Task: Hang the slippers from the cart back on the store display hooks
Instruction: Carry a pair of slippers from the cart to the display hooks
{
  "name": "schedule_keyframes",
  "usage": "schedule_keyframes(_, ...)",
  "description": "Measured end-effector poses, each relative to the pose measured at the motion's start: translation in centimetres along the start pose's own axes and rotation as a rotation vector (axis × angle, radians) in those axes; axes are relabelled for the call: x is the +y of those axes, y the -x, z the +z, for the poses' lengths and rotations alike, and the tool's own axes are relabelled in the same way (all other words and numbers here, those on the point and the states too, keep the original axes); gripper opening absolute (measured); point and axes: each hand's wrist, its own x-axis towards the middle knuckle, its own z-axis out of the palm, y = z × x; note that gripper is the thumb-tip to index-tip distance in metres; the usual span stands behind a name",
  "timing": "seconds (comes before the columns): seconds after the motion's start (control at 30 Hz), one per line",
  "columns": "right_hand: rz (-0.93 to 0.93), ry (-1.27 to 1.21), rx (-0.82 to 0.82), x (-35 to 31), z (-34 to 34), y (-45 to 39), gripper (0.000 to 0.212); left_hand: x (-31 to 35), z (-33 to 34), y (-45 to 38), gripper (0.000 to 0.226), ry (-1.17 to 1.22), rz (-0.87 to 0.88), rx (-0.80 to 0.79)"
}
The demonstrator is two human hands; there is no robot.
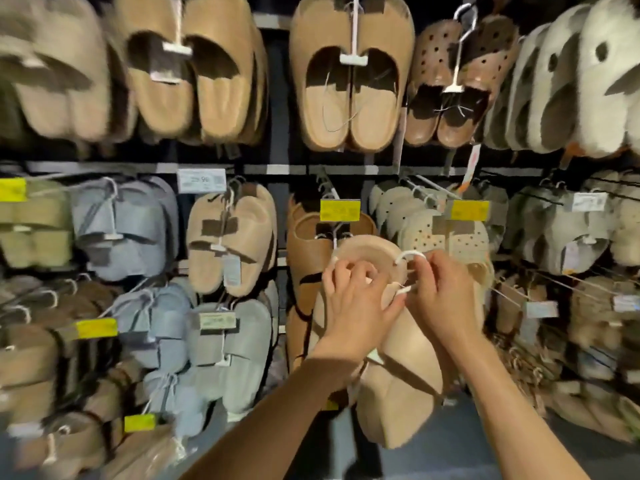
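Left hand (356,292) gripped the beige slippers (398,386), fingers curled over the upper edge. Right hand (438,289) pinched the white hanger hook (408,257), raised before the display hooks (329,192).

held slippers (398,393): pale peach, smooth matt foam-like surface
hanger hook (410,255): white plastic, slightly glossy
perforated clogs (460,98): brown, shiny moulded plastic look
tan slippers (349,109): soft matt suede-like cloth
cream slippers (571,98): fluffy, rough pile fabric
grey-blue slippers (131,230): matt felt-like cloth
price tags (340,210): yellow paper or card, flat finish
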Motion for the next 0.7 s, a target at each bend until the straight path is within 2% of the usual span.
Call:
schedule_keyframes(0.2, -0.026, -0.156, -0.179, -5.1, 6.7, 0.4, 0.027, -7.3, -3.9, 1.9, 0.042, -0.148, -0.132, 0.068)
schedule_keyframes(0.4, -0.043, -0.255, -0.253, -11.3, 11.8, 0.4, 0.027, -14.1, -7.4, 3.1, 0.044, -0.166, -0.202, 0.137)
schedule_keyframes(0.7, 0.102, -0.356, -0.303, -16.3, 20.4, -0.7, 0.026, -24.6, -10.4, 2.5, 0.049, -0.11, -0.22, 0.108)
